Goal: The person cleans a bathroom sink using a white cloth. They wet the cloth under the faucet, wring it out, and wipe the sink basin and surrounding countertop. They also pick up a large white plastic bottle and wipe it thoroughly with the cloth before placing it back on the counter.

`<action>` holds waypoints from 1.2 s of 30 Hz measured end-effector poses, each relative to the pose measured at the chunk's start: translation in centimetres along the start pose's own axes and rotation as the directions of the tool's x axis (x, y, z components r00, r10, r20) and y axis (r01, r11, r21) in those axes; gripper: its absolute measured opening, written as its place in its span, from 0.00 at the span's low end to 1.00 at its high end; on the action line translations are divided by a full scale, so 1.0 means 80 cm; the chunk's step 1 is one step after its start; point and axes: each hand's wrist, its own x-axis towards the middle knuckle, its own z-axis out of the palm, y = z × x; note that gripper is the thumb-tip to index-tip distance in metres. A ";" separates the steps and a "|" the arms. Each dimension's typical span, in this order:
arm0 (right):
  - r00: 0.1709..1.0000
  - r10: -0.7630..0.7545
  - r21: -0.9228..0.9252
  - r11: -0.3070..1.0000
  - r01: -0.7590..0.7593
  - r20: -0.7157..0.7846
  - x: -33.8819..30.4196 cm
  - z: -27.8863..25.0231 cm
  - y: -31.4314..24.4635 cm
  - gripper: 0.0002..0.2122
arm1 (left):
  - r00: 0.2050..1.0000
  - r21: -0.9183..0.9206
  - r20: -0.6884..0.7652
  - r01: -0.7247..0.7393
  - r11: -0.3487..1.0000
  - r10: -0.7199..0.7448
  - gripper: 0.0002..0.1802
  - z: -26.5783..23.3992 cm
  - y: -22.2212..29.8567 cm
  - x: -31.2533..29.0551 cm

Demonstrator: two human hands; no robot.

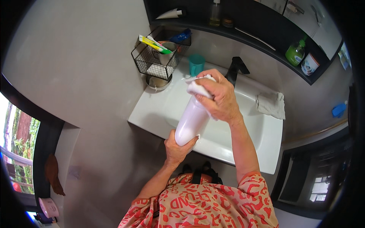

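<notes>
Wiping underway over the white ceramic basin [266, 136]: my left hand [175, 149] grips the tall white plastic bottle [192, 121] base, my right hand [220, 98] clamps a white cloth [195, 88] around its top, lower body seemingly unwiped.

Stood at the right end of the dark shelf [262, 40]: a green round pump bottle [295, 53], beside it a white cylindrical tub with a red-and-blue label [310, 64]. Stuck up from the black wire basket [146, 60] at the basin's back-left corner: a yellow-green-white tube [154, 44].

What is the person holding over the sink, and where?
A white bottle: left hand grips its base, right hand presses a white cloth around its top.
</notes>
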 end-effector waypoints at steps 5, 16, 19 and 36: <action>0.886 0.438 0.544 0.710 -0.446 0.155 0.017 0.008 0.016 0.10 | 0.999 -0.044 0.025 0.045 0.998 -0.044 0.25 -0.003 -0.005 0.000; 0.790 0.545 0.670 0.701 -0.244 -0.282 -0.031 0.070 0.007 0.18 | 0.993 -0.067 -0.003 0.119 0.991 -0.120 0.24 0.001 0.000 0.003; 0.851 0.320 0.095 0.946 -0.309 -0.416 -0.068 0.099 0.005 0.20 | 0.995 -0.019 -0.070 0.070 0.997 -0.072 0.25 0.003 -0.003 0.007; 0.892 0.217 0.740 0.499 -0.451 0.397 -0.027 0.024 0.027 0.20 | 0.987 -0.306 0.161 0.070 0.950 -0.021 0.26 -0.054 -0.040 0.001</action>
